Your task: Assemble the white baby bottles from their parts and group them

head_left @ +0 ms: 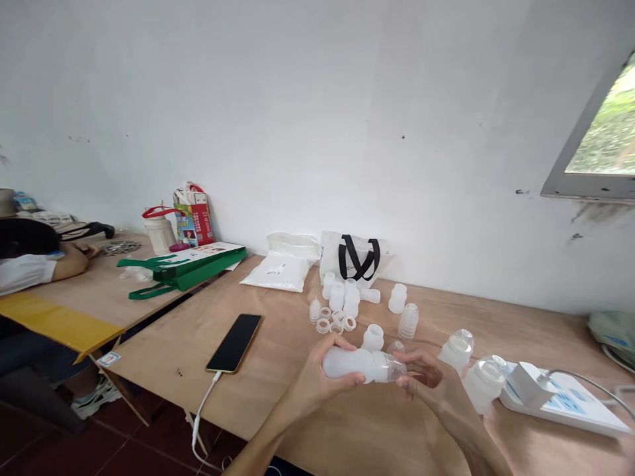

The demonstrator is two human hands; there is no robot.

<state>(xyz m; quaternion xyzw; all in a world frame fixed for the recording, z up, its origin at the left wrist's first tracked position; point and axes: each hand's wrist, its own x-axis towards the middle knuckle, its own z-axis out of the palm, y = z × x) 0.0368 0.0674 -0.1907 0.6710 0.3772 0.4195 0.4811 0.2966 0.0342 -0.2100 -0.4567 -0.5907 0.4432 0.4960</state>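
Held sideways above the counter's (347,436) near edge: bottle (354,364) wrapped in left hand (317,377), right hand (429,380) fingers closed round its clear cap (394,367), bracing for twisting.

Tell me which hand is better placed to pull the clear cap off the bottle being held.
Right, probably. The right hand already has its fingers at the clear cap end of the bottle. The left hand wraps the white body, so it is better placed to steady it.
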